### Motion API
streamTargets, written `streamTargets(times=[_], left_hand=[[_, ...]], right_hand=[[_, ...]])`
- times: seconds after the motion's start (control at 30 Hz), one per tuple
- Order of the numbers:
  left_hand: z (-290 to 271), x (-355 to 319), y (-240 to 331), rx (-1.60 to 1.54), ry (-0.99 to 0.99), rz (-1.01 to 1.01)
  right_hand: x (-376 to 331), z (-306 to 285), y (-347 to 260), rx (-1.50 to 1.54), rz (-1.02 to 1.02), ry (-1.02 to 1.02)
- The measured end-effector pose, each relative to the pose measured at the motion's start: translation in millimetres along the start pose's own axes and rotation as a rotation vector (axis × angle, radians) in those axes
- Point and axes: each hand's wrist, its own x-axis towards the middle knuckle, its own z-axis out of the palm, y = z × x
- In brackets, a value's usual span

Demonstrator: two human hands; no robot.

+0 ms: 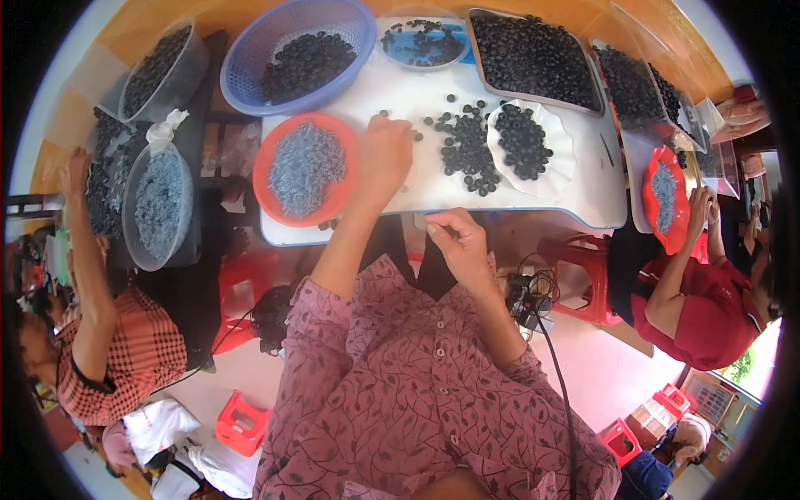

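My left hand (385,158) is over the white table (587,183), just right of an orange-red bowl (260,175) filled with small grey-blue pieces (307,169). Its fingers are curled closed, and what they hold, if anything, is hidden. One small round black piece (417,136) lies beside its knuckles. At the table's front edge, my right hand (460,246) has thumb and forefinger brought together; I cannot make out anything between them. Many loose black round pieces (467,150) are scattered to the right, against a white scalloped plate (560,162) heaped with more of them.
Along the back stand a blue basket (237,79), a clear round tub (417,65) and a tray (542,102), all with black pieces. A person in a checked shirt (125,342) sits left, another in red (696,321) right. A cable (560,367) hangs by my right arm.
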Motion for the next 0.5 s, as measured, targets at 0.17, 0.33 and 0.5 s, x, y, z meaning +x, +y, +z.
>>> streamTargets(times=[0.17, 0.33, 0.5], left_hand=[[13, 3, 4, 0.237, -0.211, -0.037], [13, 2, 2, 0.310, -0.255, -0.019], [4, -19, 1, -0.581, -0.266, -0.258]], right_hand=[[1, -3, 2, 0.004, 0.013, 0.014], [2, -3, 2, -0.001, 0.003, 0.014], [3, -4, 4, 0.008, -0.015, 0.024]])
